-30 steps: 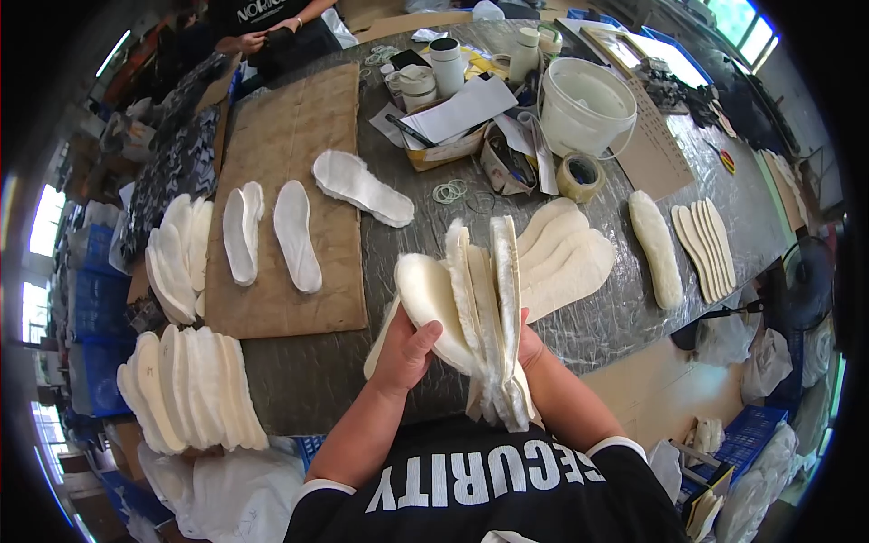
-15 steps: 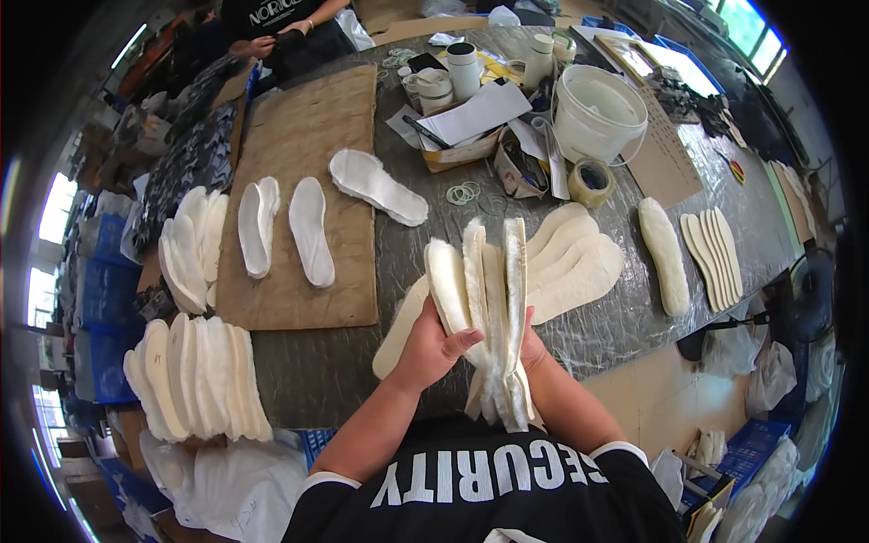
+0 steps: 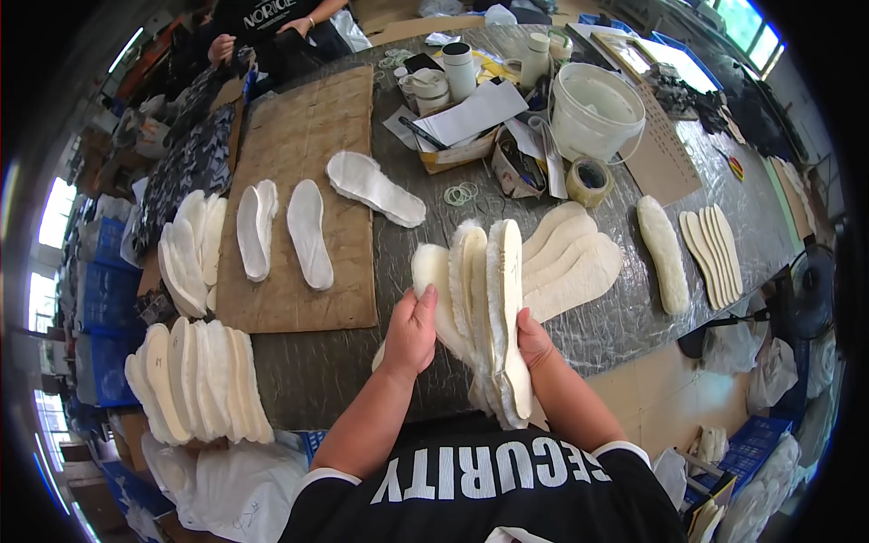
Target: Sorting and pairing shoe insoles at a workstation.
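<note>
Between my two hands stands a bundle of cream fleece insoles, soles upright and fanned apart at the top. My left hand grips the bundle's left side, its thumb lying against the outermost insole. On the other side my right hand presses the right-hand insole, thumb up along its edge; its other fingers are hidden behind. Flat cream insoles lie fanned on the table just beyond my right hand. Part of another pale insole shows behind my left wrist.
Single fleece insoles lie on and across a brown board. Insole stacks stand at left, another at right. Farther back are a white bucket, a tape roll and a box of papers. A person is at far left.
The bundle has turned so its right-hand insole shows more of its flat face, and its tops have spread. My left hand has moved slightly left. The far person's hands have moved apart.
</note>
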The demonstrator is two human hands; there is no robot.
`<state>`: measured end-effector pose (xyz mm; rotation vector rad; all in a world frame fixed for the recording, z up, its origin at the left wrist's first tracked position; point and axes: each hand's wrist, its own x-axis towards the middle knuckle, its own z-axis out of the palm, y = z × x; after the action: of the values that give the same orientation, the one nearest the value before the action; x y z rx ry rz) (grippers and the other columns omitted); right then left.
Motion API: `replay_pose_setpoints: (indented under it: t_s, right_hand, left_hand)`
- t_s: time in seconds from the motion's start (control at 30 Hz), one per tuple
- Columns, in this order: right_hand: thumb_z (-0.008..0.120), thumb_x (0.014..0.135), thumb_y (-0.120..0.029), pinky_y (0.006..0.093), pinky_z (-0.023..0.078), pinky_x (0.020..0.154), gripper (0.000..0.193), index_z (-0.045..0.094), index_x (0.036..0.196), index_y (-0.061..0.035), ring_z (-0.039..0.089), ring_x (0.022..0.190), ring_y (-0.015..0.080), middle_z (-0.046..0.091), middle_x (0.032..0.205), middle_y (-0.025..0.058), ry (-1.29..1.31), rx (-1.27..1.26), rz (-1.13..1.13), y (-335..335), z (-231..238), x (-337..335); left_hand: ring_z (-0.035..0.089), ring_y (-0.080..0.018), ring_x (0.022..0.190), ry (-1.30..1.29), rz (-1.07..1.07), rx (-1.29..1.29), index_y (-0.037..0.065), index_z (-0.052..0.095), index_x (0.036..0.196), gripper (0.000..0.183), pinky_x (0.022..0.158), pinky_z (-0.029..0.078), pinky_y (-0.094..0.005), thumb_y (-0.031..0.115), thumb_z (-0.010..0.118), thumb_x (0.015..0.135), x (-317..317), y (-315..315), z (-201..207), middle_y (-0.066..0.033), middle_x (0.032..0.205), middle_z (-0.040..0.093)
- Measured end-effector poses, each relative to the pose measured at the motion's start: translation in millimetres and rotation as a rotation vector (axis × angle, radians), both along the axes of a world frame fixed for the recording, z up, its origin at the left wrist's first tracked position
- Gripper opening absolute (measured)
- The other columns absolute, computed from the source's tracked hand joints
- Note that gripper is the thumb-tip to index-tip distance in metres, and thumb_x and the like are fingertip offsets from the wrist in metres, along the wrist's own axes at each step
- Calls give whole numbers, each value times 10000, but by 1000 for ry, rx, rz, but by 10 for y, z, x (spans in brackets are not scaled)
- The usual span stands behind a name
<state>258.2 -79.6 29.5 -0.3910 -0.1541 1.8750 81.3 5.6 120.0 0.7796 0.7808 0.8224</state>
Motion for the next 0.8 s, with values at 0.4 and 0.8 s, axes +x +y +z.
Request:
replay_pose_setpoints:
  t_s: [0.4, 0.8]
  right_hand:
    - [841, 639, -340, 360, 429, 982, 913, 390, 1353, 10, 554, 1143, 228, 567, 1238, 107, -393, 229, -130, 104, 372, 118]
    - [688, 769, -220, 391, 438, 982, 700, 362, 1359, -32, 533, 1147, 262, 513, 1268, 137, -442, 67, -473, 284, 630, -329]
  left_hand:
    - [610, -230, 1028, -11, 249, -324, -61, 489, 1205, 361, 877, 506, -362, 231, 421, 1005, 32, 176, -144, -156, 1145, 597]
    - [344, -220, 1337, -15, -258, 390, 38, 77, 1489, 1094, 1050, 348, -364, 401, 789, 741, -242, -179, -263, -126, 1466, 306]
